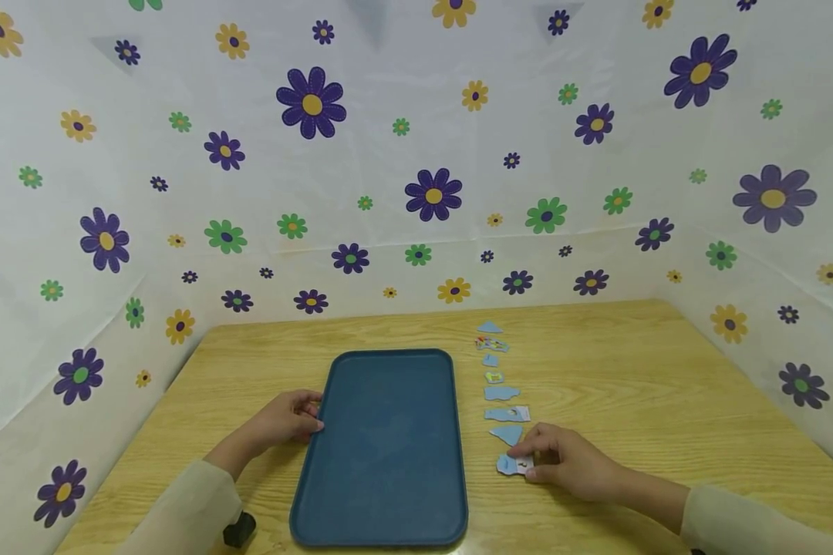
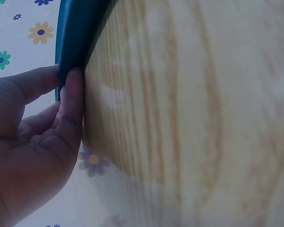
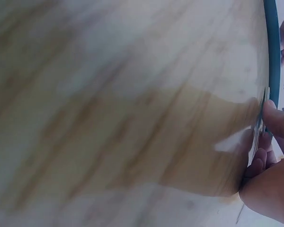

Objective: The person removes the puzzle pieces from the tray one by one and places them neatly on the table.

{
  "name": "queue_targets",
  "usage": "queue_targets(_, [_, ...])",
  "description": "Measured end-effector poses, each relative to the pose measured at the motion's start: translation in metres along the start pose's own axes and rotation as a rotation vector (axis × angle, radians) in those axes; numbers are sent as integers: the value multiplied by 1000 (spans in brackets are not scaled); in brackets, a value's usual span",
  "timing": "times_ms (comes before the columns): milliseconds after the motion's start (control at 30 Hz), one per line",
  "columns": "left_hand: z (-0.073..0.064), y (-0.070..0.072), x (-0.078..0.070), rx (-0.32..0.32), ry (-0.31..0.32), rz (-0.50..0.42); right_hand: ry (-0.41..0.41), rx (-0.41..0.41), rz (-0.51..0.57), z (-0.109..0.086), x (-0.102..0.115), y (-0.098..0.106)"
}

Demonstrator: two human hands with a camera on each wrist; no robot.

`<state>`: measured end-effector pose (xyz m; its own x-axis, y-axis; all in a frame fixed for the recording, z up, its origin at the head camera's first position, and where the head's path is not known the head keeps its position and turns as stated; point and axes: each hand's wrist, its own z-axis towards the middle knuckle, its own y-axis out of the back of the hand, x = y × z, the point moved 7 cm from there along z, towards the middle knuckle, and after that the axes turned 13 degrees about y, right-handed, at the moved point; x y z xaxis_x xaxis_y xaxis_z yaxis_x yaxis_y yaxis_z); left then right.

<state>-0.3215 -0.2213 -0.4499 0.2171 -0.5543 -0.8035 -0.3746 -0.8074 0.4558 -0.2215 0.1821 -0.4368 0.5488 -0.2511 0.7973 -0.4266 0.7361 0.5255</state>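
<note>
A dark blue rectangular tray (image 1: 389, 455) lies on the table, its inside bare. At its left edge, my left hand (image 1: 284, 420) grips the rim; in the left wrist view the thumb is on one side of the tray's edge (image 2: 72, 40) and a finger on the other. Right of the tray, my right hand (image 1: 576, 466) pinches a light blue and white puzzle piece (image 1: 506, 464) by its right end, at or just above the tabletop. Only a thin edge of that piece shows in the right wrist view, between thumb and fingers (image 3: 271, 113).
Beyond the held piece, several flat cut-out pieces run in a column along the tray's right side, among them a blue triangle (image 1: 507, 435) and a colourful one (image 1: 491, 344). A flower-printed cloth (image 1: 375, 154) encloses the wooden table (image 1: 632, 370) at the back and sides.
</note>
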Motion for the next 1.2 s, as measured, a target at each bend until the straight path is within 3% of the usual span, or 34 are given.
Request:
queue_targets(500, [1,0,-1,0,-3,3,-27,7,-62,0,-3,-2])
queue_targets(1200, [-1,2,0,-2,-13,12,-66,7,-20,6,6,2])
